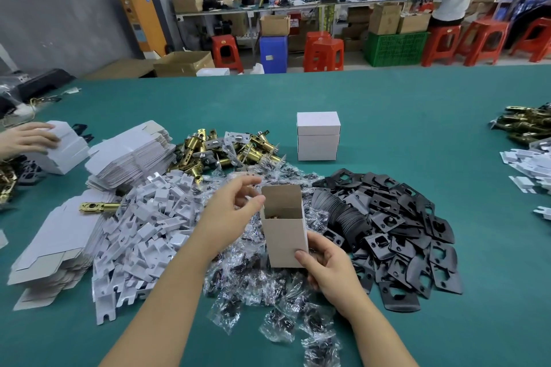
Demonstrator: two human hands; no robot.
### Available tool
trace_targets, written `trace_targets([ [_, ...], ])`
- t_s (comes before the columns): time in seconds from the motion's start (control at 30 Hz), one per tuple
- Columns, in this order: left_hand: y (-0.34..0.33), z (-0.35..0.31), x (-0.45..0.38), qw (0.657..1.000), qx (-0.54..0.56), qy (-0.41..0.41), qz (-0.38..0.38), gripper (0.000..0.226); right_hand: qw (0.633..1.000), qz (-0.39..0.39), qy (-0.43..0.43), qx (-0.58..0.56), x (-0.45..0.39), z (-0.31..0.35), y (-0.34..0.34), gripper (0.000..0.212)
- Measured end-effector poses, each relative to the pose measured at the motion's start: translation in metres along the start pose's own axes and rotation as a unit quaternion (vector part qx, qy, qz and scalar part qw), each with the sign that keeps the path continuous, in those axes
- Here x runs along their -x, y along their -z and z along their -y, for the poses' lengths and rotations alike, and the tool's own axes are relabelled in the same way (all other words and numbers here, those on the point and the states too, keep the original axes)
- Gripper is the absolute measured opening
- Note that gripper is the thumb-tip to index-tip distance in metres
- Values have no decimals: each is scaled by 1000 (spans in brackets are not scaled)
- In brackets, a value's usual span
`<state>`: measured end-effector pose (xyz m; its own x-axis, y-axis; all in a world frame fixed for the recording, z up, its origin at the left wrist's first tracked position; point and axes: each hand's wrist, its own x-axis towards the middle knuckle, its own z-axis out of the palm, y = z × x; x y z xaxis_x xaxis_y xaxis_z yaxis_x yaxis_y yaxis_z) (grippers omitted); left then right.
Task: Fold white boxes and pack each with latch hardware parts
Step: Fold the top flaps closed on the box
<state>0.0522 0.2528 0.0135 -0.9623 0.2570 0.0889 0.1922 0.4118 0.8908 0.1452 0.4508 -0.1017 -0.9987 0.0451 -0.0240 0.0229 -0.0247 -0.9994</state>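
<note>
Head view: right hand [326,265] around open box [284,235], left hand [235,202] above.

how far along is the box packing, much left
Early on. Done: two closed white boxes stacked on the table. In hand: the right hand holds an open box with something brass inside; the left hand is at its rim. Left: stacks of flat boxes and heaps of latches, black plates and bagged parts.

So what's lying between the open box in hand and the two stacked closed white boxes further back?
Head view: clear screw bags cover the green table between the open box and the stacked closed boxes.
</note>
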Motion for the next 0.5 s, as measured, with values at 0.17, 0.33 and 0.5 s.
trace_targets([
  [0.17, -3, 4, -4, 996, 61, 59, 7, 12, 1000, 0, 27, 7, -1, 1, 0, 41],
  [0.33, -9, 8, -2, 985, 137, 96, 34, 14, 999, -32, 32, 9, 1, 2, -2, 50],
  [0.5, -16, 5, 4, 976, 181, 96, 75, 18, 976, -107, 134, 137, 10, 4, -13, 66],
])
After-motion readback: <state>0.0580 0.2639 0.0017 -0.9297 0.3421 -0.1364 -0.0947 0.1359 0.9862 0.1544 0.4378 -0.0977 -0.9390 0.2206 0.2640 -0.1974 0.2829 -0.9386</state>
